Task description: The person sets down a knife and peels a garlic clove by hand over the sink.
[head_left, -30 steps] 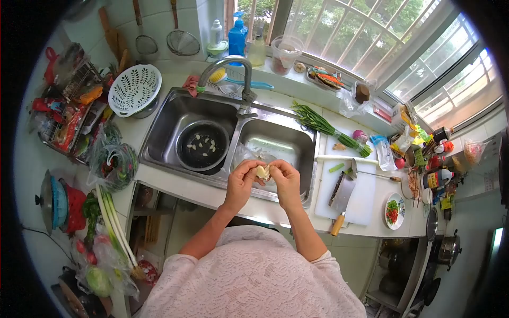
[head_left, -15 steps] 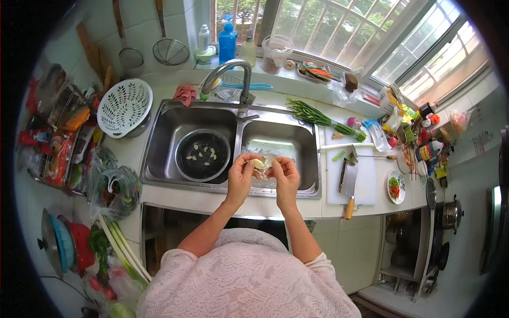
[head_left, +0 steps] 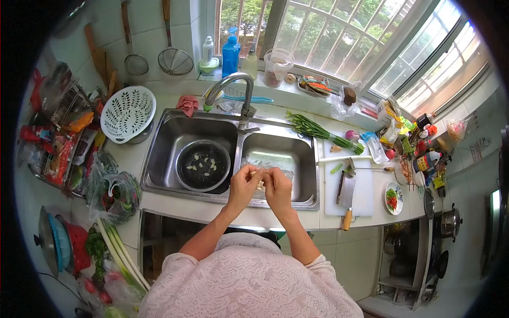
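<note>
My left hand [head_left: 243,186] and my right hand [head_left: 277,186] meet fingertip to fingertip above the front edge of the right sink basin [head_left: 299,183]. Both are closed in a pinch around a small pale garlic clove [head_left: 261,185], mostly hidden by the fingers. Under the hands, pale skins and a thin clear bag lie in that basin. In the left basin [head_left: 164,127] stands a round dark bowl [head_left: 197,183] with several pale cloves at its bottom.
Behind the basins rises the faucet [head_left: 248,98]. On the right are green stalks [head_left: 318,131], a white cutting board [head_left: 365,199] with a cleaver [head_left: 346,191], and a plate [head_left: 394,207] of chopped vegetables. A white colander [head_left: 127,114] stands at left.
The fingertips have come together and now cover most of the clove, which showed more plainly before. The view has shifted slightly as the head moved.
</note>
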{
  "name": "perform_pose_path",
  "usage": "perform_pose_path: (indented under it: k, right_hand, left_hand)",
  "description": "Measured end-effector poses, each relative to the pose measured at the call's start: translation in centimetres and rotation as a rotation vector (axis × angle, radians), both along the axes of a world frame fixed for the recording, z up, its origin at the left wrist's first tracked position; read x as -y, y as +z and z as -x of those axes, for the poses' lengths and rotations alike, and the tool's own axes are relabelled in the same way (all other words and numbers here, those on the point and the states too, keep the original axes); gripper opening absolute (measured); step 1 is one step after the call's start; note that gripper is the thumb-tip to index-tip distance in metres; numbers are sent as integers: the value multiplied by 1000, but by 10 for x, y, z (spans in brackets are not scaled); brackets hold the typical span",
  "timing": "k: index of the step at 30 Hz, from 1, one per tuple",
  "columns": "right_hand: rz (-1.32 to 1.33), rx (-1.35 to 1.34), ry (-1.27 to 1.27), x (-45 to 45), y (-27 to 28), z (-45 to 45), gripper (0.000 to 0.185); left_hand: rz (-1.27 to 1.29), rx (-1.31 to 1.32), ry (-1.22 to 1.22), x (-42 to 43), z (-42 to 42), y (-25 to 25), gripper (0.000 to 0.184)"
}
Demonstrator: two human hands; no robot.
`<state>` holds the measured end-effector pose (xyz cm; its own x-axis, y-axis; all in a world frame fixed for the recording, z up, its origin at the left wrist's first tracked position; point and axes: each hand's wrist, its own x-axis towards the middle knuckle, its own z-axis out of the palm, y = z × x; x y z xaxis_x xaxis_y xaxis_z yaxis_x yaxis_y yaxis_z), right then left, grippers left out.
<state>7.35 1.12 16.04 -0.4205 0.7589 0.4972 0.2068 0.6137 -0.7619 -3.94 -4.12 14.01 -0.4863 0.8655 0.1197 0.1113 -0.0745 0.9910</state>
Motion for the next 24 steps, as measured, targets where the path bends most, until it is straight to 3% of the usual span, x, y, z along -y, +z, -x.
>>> perform_pose_path:
  k: [5,10,14,17,19,24]
  right_hand:
    - [162,-11,75,-8,-10,3,8]
    - [369,-65,130,-12,-14,2,12]
    - [457,-182,135,-12,-15,-3,14]
    - [467,-179,154,-11,-16,-8,13]
    - [528,-210,174,-9,-12,-11,13]
    - [639,-299,255,-6,-9,-18,13]
  left_hand:
    - [37,163,59,1,-4,-8,17]
    - [-75,-216,120,4,-8,5,24]
    - [90,-226,-33,6,-2,-3,31]
    - [118,-40,-151,7,-4,-4,35]
    - [-1,270,-293,7,-4,-4,36]
    - [-30,332,-439,13,-4,6,40]
